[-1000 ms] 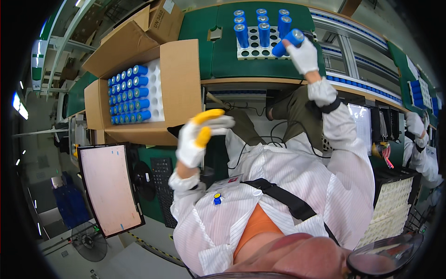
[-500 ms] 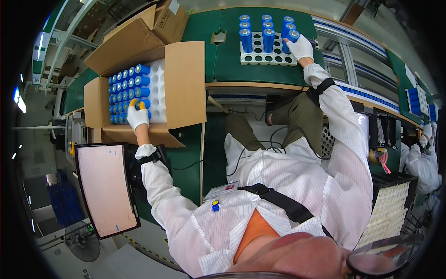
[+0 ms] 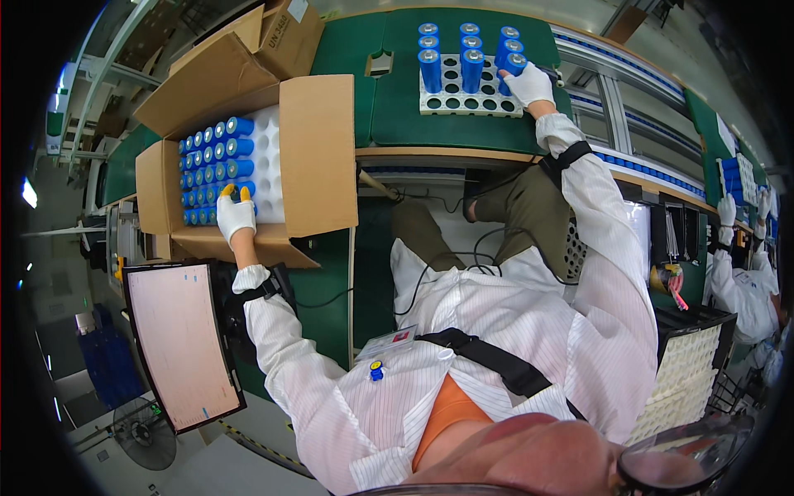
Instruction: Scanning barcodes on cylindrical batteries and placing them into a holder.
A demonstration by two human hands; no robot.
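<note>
Rows of blue cylindrical battery cells [image 3: 239,147] lie with their ends showing in an open cardboard box [image 3: 318,153] at the left. My left hand [image 3: 236,217], in a white glove with yellow fingertips, reaches over the box's near edge. Its fingers are closed around the end of a cell in the nearest rows, partly hidden by the glove. At the upper right, several blue cells stand upright in three columns in a white perforated tray [image 3: 470,104]. My gloved right hand [image 3: 531,88] grips the nearest cell [image 3: 512,69] of the right column from its right side.
Green mats cover the bench [image 3: 397,124]. A monitor [image 3: 186,343] stands left of my body, below the box. Metal conveyor rails [image 3: 610,107] run along the right. Beyond them a co-worker's gloved hand [image 3: 727,210] is beside another tray of blue cells.
The whole view has shifted slightly, moving the scene left. Both my hands keep nearly the same places at the box and the tray. A co-worker's arm has risen at the far right.
</note>
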